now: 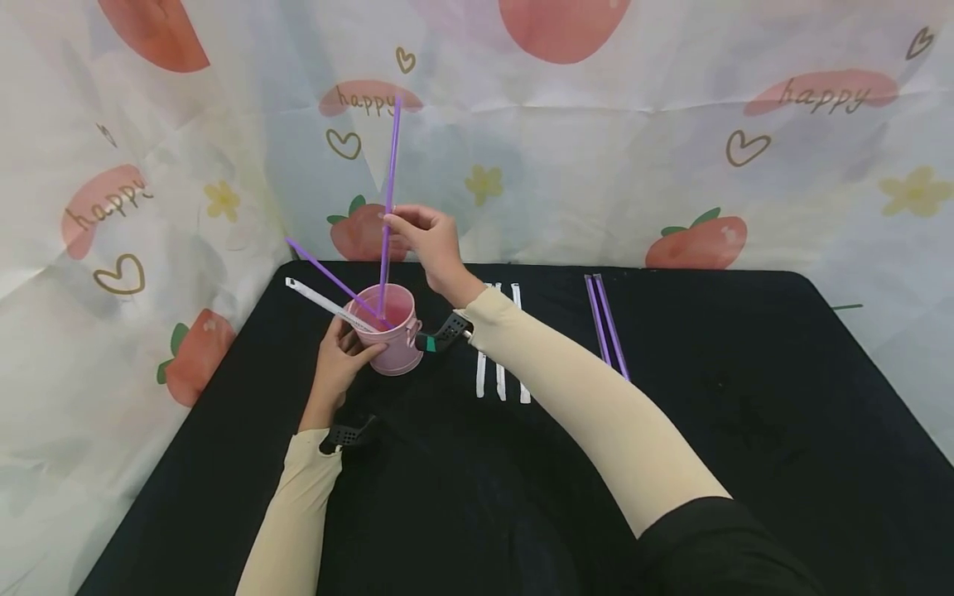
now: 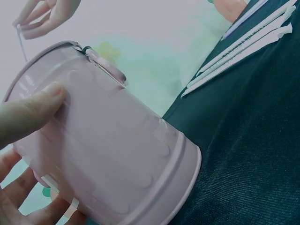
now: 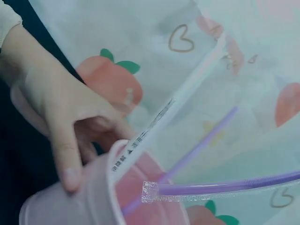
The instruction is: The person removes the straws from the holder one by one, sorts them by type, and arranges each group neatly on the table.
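Observation:
My left hand (image 1: 339, 364) grips a small pink bucket (image 1: 398, 358) from its left side; in the left wrist view the thumb presses the near wall and the other fingers lie along the underside. Between thumb and fingertips, my right hand (image 1: 432, 248) pinches a purple straw (image 1: 391, 165) in a clear wrapper, held nearly upright. That straw's lower end is at the bucket's mouth. Leaning left inside the bucket are another purple straw (image 1: 320, 266) and a white paper-wrapped straw (image 3: 161, 117) with dark print.
On the black-covered table (image 1: 447, 497), several white wrapped straws (image 1: 501, 381) lie right of the bucket, partly hidden by my right forearm. Farther right lie two purple wrapped straws (image 1: 607, 323). A printed cloth (image 1: 596, 182) hangs behind and to the left.

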`<state>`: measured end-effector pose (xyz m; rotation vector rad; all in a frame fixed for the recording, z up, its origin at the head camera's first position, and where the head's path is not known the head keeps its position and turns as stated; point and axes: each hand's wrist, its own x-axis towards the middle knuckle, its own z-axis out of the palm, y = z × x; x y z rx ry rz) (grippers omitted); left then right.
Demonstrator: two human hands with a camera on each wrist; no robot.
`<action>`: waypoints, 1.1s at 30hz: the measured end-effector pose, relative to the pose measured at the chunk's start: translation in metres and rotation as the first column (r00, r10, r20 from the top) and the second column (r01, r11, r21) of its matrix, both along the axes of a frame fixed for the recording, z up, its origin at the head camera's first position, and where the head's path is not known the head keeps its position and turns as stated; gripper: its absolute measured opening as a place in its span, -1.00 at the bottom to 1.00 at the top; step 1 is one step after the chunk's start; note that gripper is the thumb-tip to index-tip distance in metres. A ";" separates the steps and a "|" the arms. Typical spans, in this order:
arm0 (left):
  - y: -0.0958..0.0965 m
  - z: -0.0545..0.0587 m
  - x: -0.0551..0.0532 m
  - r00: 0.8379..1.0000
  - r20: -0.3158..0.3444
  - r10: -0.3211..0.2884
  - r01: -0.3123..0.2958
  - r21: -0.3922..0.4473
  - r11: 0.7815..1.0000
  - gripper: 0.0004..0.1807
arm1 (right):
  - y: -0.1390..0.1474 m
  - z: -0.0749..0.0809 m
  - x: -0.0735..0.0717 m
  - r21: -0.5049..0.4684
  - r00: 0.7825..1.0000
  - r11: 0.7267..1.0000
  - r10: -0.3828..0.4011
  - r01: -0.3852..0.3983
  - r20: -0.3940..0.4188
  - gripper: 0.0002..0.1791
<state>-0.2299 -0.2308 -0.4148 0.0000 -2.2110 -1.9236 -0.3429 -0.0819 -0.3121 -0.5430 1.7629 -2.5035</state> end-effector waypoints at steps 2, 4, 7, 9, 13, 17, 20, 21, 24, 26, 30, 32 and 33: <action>0.000 0.000 0.000 1.000 0.007 0.000 0.000 0.004 1.000 -0.14 | 0.006 0.005 -0.001 -0.001 1.000 1.000 -0.006 0.006 -0.018 -0.73; 0.000 -0.001 0.001 1.000 0.014 0.000 0.000 0.006 1.000 -0.13 | 0.013 0.009 -0.002 -0.011 0.999 1.000 -0.002 0.002 -0.034 -0.72; 0.000 -0.001 0.001 1.000 0.025 0.006 -0.006 -0.005 1.000 -0.12 | 0.023 0.016 -0.003 -0.016 0.998 1.000 -0.001 0.000 -0.057 -0.71; 0.000 -0.001 0.002 1.000 0.029 0.007 -0.007 -0.012 1.000 -0.12 | 0.031 0.019 -0.004 -0.024 0.998 1.000 -0.002 0.001 -0.063 -0.71; 0.000 -0.001 0.002 0.999 0.034 0.006 -0.005 -0.018 1.000 -0.12 | 0.050 0.023 -0.006 -0.017 0.997 1.000 -0.009 0.007 -0.076 -0.76; 0.000 0.000 0.002 0.999 0.037 0.008 -0.008 -0.018 1.000 -0.12 | 0.072 0.025 -0.005 0.018 0.996 1.000 -0.008 0.010 -0.089 -0.80; -0.001 0.000 0.002 0.999 0.038 0.010 -0.010 -0.018 1.000 -0.12 | 0.090 0.023 -0.004 0.047 0.995 0.999 -0.006 0.011 -0.104 -0.82; -0.001 0.000 0.002 0.999 0.038 0.011 -0.010 -0.017 1.000 -0.11 | 0.096 0.023 -0.003 0.059 0.994 0.998 -0.007 0.013 -0.109 -0.83; -0.001 0.000 0.002 0.999 0.037 0.011 -0.010 -0.013 1.000 -0.11 | 0.113 0.020 -0.001 0.100 0.992 0.995 -0.009 0.022 -0.129 -0.84; -0.001 0.000 0.002 0.999 0.034 0.010 -0.010 -0.010 1.000 -0.10 | 0.125 0.018 0.001 0.129 0.991 0.991 -0.014 0.031 -0.136 -0.83; -0.001 0.000 0.001 0.999 0.033 0.011 -0.011 -0.009 1.000 -0.10 | 0.147 0.013 0.006 0.171 0.989 0.984 -0.018 0.043 -0.147 -0.86; 0.000 0.001 0.001 0.999 0.035 0.012 -0.011 -0.009 1.000 -0.11 | 0.158 0.011 0.009 0.192 0.988 0.980 -0.018 0.047 -0.151 -0.89; 0.000 0.001 0.001 0.999 0.035 0.012 -0.012 -0.007 1.000 -0.11 | 0.163 0.010 0.010 0.203 0.989 0.978 -0.018 0.049 -0.150 -0.89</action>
